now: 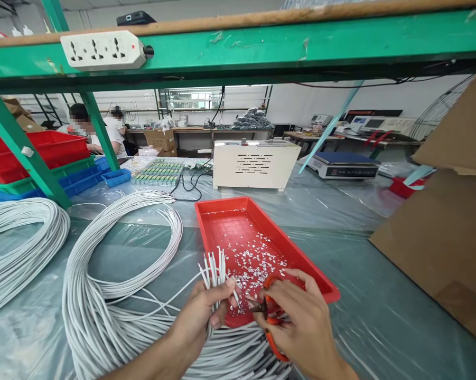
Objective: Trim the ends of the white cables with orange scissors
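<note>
My left hand (206, 311) is closed around a bunch of white cable ends (213, 269) that point upward over the near part of a red tray (230, 227). One cable end leans right, toward the scissors. My right hand (301, 311) grips scissors with orange handles (275, 345), their short dark blades directed left at that cable end. Small white scraps (257, 264) are scattered over the tray floor. Coils of white cable (87, 316) lie on the left and under my hands.
Another cable coil (43, 227) lies far left, near stacked bins (35, 153). Behind the tray stand a beige box (253, 166) and a scale (344, 168). Cardboard (439, 243) rises at right; a green shelf beam (238, 50) crosses above. Two people (114, 129) sit back left.
</note>
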`<state>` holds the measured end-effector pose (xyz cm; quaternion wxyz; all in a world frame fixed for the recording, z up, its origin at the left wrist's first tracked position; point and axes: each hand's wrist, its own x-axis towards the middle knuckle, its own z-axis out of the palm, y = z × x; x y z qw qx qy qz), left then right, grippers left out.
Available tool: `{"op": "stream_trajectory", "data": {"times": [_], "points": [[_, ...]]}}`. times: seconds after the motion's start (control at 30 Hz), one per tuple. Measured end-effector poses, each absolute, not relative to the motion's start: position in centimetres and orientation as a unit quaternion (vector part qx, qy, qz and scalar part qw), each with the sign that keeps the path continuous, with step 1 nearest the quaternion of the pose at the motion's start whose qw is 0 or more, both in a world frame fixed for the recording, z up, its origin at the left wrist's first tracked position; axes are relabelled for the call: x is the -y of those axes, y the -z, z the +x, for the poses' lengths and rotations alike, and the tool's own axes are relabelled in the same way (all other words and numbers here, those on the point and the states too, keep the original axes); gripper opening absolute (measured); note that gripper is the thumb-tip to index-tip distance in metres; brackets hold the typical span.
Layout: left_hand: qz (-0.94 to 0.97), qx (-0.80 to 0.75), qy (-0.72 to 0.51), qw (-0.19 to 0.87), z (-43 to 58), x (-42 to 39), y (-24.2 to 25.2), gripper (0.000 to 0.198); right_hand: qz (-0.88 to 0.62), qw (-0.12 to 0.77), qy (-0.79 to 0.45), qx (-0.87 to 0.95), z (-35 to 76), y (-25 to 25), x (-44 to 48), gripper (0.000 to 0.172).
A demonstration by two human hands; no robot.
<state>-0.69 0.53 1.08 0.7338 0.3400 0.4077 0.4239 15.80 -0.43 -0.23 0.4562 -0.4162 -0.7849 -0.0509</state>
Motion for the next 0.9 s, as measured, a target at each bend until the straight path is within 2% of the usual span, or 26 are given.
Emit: {"op": "stream_trajectory", "data": {"times": [0.27, 0.67, 0.9], "points": [[0.354, -0.392, -0.417, 0.74, -0.91, -0.45, -1.16, 0.022, -0.43, 0.44, 0.093, 0.783, 15.22, 0.32, 0.52, 0.015], [0.351, -0.393, -0.417, 0.74, -0.93, -0.29, -1.31, 0.021, -0.429, 0.392, 0.103, 0.807, 15.34, 0.27, 0.53, 0.018], [0.352, -0.394, -0.416, 0.74, -0.97, -0.34, -1.3, 0.026, -0.426, 0.379, 0.169, 0.804, 15.44, 0.59, 0.54, 0.021]]}}
